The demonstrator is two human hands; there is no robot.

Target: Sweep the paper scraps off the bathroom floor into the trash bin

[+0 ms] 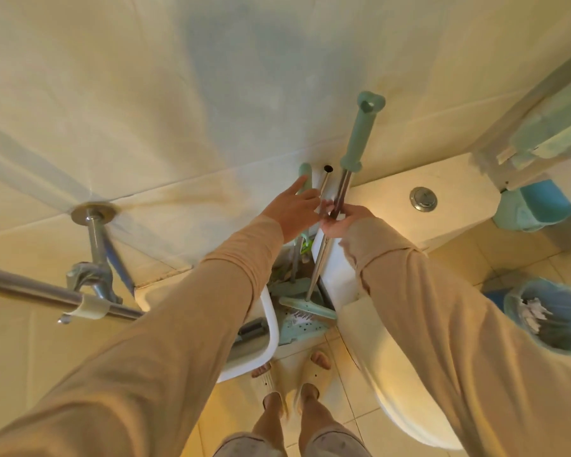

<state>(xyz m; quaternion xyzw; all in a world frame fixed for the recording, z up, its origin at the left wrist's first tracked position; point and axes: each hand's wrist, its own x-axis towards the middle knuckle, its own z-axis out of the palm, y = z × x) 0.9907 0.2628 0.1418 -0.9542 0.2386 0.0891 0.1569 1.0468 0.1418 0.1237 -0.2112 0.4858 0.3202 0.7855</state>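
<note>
My right hand [342, 221] is closed around a steel pole topped by a long green grip [360, 136], held upright between the wall and the toilet cistern. Beside it stands a second steel tube [317, 252] with an open top; it runs down to a green broom head and dustpan [302, 313] on the floor. My left hand [290, 207] has its fingers spread, next to both poles and a shorter green handle [305, 171]. The blue trash bin [561, 338] at the right holds white paper scraps [533, 313].
A white toilet [393, 374] with its cistern and flush button [423, 198] fills the right. A white basin [271, 328] and steel pipes [96, 245] are at the left. A blue bucket [538, 206] sits behind the cistern. My feet in slippers [290, 380] stand on tiled floor.
</note>
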